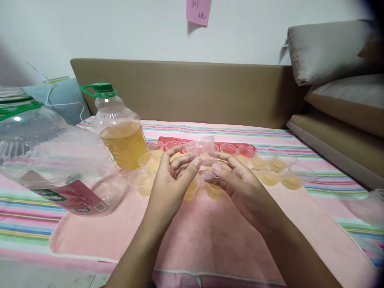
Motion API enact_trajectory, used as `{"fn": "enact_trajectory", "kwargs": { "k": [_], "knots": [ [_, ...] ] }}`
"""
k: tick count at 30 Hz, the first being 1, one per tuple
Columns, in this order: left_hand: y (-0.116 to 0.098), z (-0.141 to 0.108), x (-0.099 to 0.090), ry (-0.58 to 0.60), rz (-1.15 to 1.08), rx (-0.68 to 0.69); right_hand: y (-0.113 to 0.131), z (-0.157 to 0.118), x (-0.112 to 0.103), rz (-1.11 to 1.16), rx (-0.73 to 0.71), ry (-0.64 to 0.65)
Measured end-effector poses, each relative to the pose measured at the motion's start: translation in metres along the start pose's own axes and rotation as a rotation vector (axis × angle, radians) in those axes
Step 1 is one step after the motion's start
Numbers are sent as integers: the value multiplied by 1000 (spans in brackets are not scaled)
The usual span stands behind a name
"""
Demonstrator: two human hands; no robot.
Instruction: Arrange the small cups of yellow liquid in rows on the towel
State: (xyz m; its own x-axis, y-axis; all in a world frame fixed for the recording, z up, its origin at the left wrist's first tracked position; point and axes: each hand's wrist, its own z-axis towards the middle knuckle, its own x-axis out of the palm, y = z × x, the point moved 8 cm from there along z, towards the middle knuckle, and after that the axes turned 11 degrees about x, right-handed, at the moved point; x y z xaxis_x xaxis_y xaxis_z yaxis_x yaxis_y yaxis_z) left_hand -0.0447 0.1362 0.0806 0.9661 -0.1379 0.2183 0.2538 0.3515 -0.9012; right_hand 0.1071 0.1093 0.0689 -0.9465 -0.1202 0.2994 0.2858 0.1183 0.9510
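Between my two hands is a clear plastic cup (203, 146), tilted, held above rows of other cups. My left hand (175, 178) curls its fingers and thumb at the cup's left side. From the right, my right hand (235, 176) closes its fingers around the cup's lower part. Below and behind the hands stand several clear cups holding yellow liquid, such as one cup (291, 182) at the right and another cup (145, 186) at the left. My hands hide part of the middle cups.
A large bottle (121, 136) of yellow drink with a green cap stands at the left. Closer, a big clear bottle (60, 160) leans or lies on its side. Pink cloth (210, 240) covers a striped sheet (18, 212). Cushions (333, 50) are stacked at the right.
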Motion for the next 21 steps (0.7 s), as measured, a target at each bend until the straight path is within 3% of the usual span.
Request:
{"fn": "enact_trajectory", "kwargs": {
  "k": [5, 8, 14, 21],
  "knots": [
    [-3, -1, 1, 15, -1, 32, 8, -1, -8, -62, -25, -49],
    [-5, -3, 8, 126, 29, 82, 20, -5, -20, -78, -94, -112],
    [-7, -8, 18, 297, 168, 171, 33, -10, -28, -147, -172, -122],
    [-6, -11, 17, 336, 232, 205, 35, -13, -27, -173, -173, -116]
  ]
}}
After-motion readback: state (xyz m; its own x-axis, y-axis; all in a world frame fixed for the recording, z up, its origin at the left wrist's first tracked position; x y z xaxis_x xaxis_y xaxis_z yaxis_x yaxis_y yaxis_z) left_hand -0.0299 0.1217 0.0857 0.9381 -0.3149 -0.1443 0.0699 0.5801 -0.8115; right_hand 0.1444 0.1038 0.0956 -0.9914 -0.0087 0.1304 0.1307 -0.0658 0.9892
